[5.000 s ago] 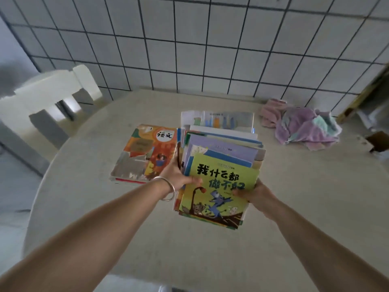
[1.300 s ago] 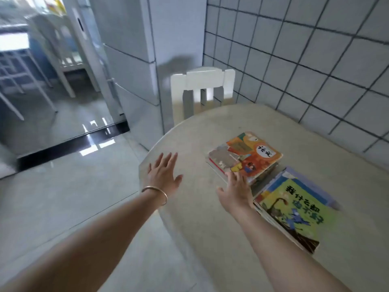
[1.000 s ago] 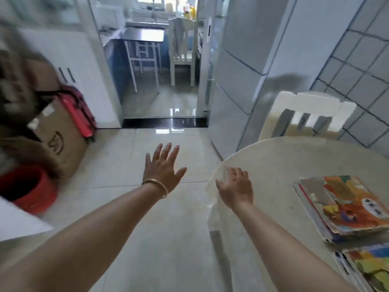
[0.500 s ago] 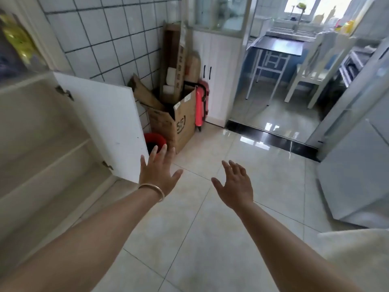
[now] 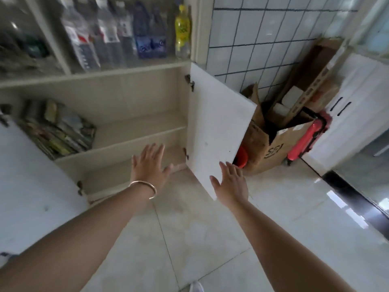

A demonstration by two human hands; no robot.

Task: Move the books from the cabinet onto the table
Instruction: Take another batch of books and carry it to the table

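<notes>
Both arms stretch forward, my left hand [image 5: 148, 167] and right hand [image 5: 231, 183] spread-fingered and empty before the open beige wooden cabinet [image 5: 134, 123] holding slumped colourful books [image 5: 59, 129].

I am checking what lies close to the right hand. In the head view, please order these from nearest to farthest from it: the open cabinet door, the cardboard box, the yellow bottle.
From the right hand:
1. Open cabinet door, just above the fingertips.
2. Cardboard box, on the floor to the right.
3. Yellow bottle, high on the glass-fronted shelf.
</notes>
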